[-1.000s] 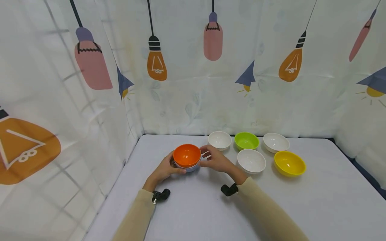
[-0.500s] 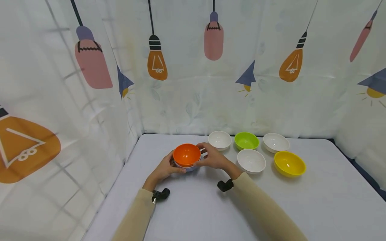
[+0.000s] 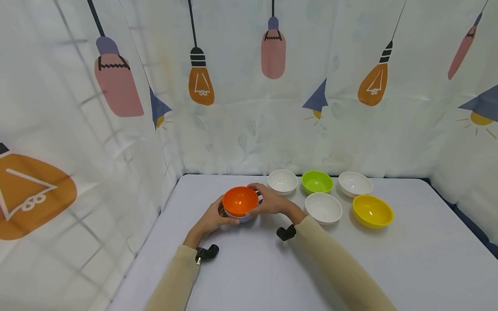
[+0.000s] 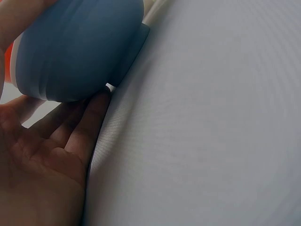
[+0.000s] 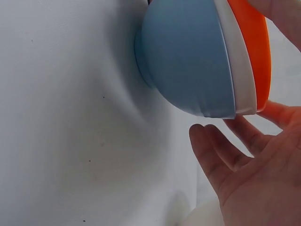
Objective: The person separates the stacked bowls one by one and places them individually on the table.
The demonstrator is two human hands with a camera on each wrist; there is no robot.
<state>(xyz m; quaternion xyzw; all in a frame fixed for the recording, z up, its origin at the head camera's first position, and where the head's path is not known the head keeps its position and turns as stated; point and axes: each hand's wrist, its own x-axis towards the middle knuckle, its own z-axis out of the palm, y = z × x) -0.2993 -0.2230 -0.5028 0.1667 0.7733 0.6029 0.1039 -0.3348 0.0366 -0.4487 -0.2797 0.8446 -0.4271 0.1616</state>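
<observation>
Three nested bowls stand on the table: a blue bowl (image 5: pixel 186 56) at the bottom, a white bowl (image 5: pixel 239 61) inside it and an orange bowl (image 3: pixel 240 201) on top. My left hand (image 3: pixel 211 217) holds the blue bowl from the left, thumb at the near side and fingers around the far side and low down near its foot. From the right, my right hand (image 3: pixel 272 201) grips the orange bowl near its rim, with the thumb in front and a finger behind. Its other fingers stay apart from the blue bowl's side in the right wrist view.
Right of the stack stand separate bowls: white bowls (image 3: pixel 282 182) (image 3: pixel 324 208) (image 3: pixel 355 184), a green bowl (image 3: pixel 317 182) and a yellow bowl (image 3: pixel 372 211). They sit on a white-covered table (image 3: pixel 256 268). A printed curtain (image 3: pixel 241 129) hangs behind and at the sides.
My right hand has moved left, closing in on the stack, and its thumb and finger now grip the orange bowl. The left hand and the bowls have stayed in place.
</observation>
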